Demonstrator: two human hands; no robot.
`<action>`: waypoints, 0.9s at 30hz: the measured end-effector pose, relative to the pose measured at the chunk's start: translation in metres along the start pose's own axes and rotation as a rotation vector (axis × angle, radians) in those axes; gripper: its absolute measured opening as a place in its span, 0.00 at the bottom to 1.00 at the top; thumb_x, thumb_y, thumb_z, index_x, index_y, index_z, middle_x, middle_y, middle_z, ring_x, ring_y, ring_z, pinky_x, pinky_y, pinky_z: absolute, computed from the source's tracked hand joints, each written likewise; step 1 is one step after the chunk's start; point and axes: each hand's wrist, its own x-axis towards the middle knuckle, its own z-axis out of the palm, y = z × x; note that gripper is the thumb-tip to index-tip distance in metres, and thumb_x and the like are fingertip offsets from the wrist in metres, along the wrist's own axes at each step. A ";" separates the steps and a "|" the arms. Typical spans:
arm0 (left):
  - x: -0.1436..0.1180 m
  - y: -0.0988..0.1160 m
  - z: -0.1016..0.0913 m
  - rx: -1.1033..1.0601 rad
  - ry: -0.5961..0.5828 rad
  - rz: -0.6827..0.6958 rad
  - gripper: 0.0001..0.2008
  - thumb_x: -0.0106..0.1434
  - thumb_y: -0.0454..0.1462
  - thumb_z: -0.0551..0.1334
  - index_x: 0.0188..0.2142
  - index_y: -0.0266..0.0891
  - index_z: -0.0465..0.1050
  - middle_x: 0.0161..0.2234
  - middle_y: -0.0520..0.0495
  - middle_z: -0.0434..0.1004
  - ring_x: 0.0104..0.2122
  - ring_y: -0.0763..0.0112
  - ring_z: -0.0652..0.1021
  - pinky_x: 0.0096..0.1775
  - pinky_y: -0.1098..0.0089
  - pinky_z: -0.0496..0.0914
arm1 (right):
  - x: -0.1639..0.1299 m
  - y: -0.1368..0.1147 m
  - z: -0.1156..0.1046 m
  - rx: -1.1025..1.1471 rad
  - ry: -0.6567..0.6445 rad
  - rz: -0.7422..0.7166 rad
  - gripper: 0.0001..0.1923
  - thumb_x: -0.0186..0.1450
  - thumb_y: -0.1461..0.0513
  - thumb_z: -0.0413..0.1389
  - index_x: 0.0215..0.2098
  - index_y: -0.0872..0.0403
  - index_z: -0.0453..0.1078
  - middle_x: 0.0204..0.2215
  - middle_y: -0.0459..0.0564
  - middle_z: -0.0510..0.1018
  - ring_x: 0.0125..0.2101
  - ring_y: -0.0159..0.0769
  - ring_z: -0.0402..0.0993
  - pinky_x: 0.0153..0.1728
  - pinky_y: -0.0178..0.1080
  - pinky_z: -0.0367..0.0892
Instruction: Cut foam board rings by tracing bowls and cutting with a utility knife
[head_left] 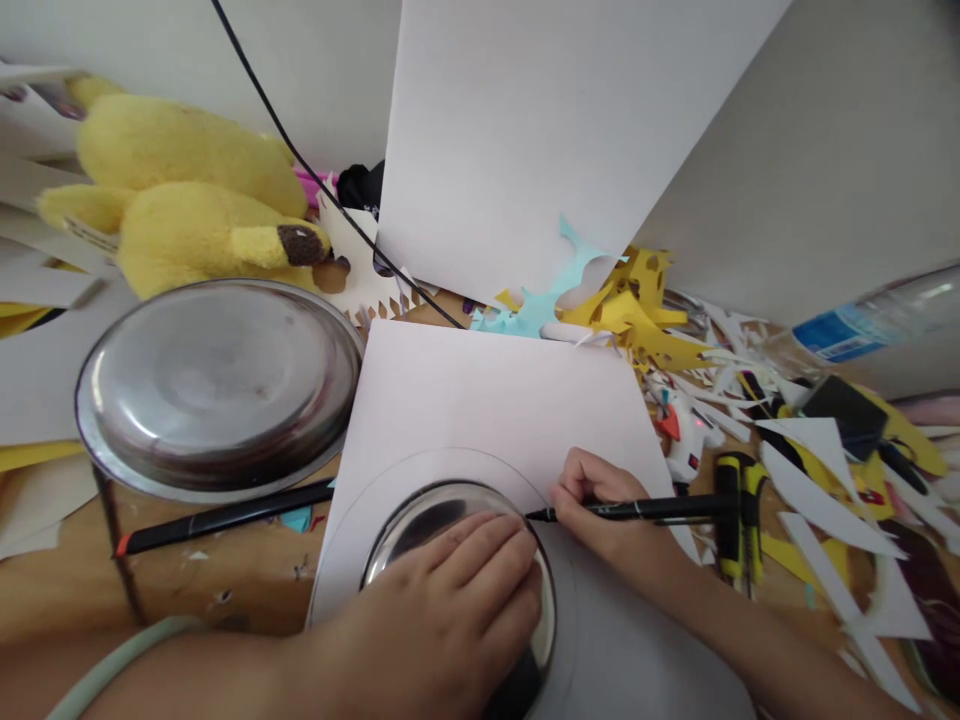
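Wooden tabletop (247, 585) beside pale walls, head view. White sheet (480, 390) lies flat before the person, with a metal dish (420, 520) on its near part. Left hand (465, 600), open, fingers together, rests across the dish, presumably so that it cannot slide. Right hand (596, 490) grips a black pen (667, 508) in its fingers; the tip meets the dish's rim, which would serve as a guide. Faint curve (450, 449) surrounds the dish, apart from its edge. Overturned steel plate (210, 380) and paper scraps (832, 475) lie aside, probably leaving elbow room.
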 end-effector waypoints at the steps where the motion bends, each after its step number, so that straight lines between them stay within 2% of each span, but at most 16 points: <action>1: 0.000 0.000 0.000 -0.002 -0.001 0.009 0.18 0.64 0.39 0.51 0.50 0.35 0.67 0.53 0.43 0.68 0.53 0.63 0.66 0.53 0.68 0.61 | -0.002 0.001 0.000 -0.002 0.004 0.005 0.10 0.55 0.63 0.48 0.19 0.51 0.50 0.15 0.39 0.54 0.17 0.26 0.51 0.17 0.30 0.50; 8: -0.002 -0.002 0.001 -0.024 -0.054 0.027 0.22 0.61 0.40 0.54 0.53 0.31 0.62 0.55 0.40 0.63 0.54 0.59 0.63 0.55 0.65 0.57 | -0.024 0.007 0.001 -0.025 0.051 0.030 0.12 0.56 0.63 0.48 0.19 0.52 0.49 0.16 0.39 0.55 0.18 0.26 0.52 0.18 0.30 0.50; 13: -0.002 0.000 0.002 -0.012 -0.039 0.019 0.21 0.62 0.38 0.53 0.53 0.31 0.62 0.54 0.40 0.63 0.54 0.60 0.62 0.56 0.65 0.57 | -0.039 0.011 0.005 -0.043 0.078 0.059 0.12 0.57 0.63 0.49 0.19 0.52 0.50 0.15 0.39 0.55 0.17 0.26 0.52 0.18 0.30 0.50; 27: -0.002 0.000 0.003 -0.023 -0.032 0.023 0.20 0.62 0.37 0.53 0.53 0.31 0.62 0.54 0.40 0.63 0.54 0.59 0.62 0.55 0.65 0.58 | -0.054 0.004 0.011 -0.196 0.248 -0.067 0.13 0.58 0.63 0.48 0.19 0.51 0.51 0.13 0.39 0.58 0.14 0.26 0.56 0.15 0.30 0.52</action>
